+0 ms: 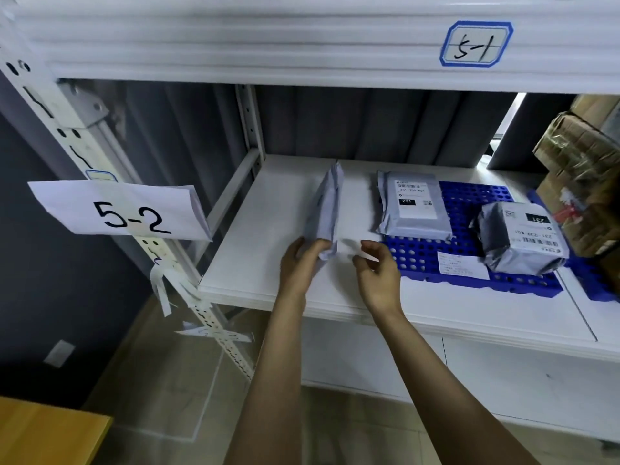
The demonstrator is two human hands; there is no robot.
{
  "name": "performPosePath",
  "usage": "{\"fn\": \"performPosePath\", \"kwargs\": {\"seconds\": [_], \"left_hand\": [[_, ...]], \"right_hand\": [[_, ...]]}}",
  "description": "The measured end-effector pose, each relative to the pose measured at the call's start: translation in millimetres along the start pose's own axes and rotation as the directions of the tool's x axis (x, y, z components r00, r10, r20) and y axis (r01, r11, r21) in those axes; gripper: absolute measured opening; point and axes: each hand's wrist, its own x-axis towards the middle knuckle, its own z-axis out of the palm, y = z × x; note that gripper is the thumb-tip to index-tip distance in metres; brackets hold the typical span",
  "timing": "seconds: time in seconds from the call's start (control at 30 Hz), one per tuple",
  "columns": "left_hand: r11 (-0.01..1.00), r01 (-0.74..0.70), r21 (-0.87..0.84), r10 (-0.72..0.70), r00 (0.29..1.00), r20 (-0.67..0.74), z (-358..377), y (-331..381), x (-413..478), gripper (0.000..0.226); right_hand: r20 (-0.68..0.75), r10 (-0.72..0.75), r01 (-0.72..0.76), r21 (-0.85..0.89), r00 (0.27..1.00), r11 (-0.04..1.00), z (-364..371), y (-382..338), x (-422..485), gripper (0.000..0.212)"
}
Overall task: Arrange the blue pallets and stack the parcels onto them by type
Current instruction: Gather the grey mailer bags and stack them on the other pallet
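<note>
A blue perforated pallet (469, 260) lies on the white shelf (255, 229). On it rest a flat grey mailer bag (414, 206) at its back left and a bulky grey wrapped parcel (523, 239) at its right. A white label (463, 263) lies on the pallet's front. Left of the pallet, my left hand (302, 263) grips the near end of a thin grey mailer (327, 209) held on edge above the shelf. My right hand (375, 263) hovers beside it with fingers apart, holding nothing. A second blue pallet (600, 283) shows at the far right.
Brown cardboard boxes (583, 182) wrapped in tape stand on the far-right pallet. Paper tags reading 5-2 (124, 213) and 5-1 (474, 45) mark the white rack. A slotted upright (214, 323) runs down the left. A wooden surface corner (50, 431) lies bottom left.
</note>
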Motion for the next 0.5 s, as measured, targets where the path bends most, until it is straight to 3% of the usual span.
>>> {"fn": "performPosePath", "kwargs": {"seconds": [0.07,0.17,0.3,0.5], "left_hand": [[0.988,0.101,-0.115,-0.089,0.990,0.107,9,2,-20,0.040],[0.910,0.246,-0.333,-0.162,0.952,0.259,23,4,-42,0.026],[0.809,0.410,-0.422,-0.191,0.861,0.471,46,5,-61,0.056],[0.705,0.543,-0.457,-0.147,0.741,0.655,85,1,-80,0.055]], "right_hand": [[-0.012,0.007,-0.006,0.037,1.000,0.999,-10,-3,0,0.030],[-0.039,0.029,-0.026,0.082,0.999,0.996,-28,-5,2,0.029],[-0.030,0.082,-0.075,0.173,0.996,0.982,-58,-7,3,0.018],[-0.044,0.109,-0.089,0.320,0.993,0.943,-104,-17,0,0.023]]}}
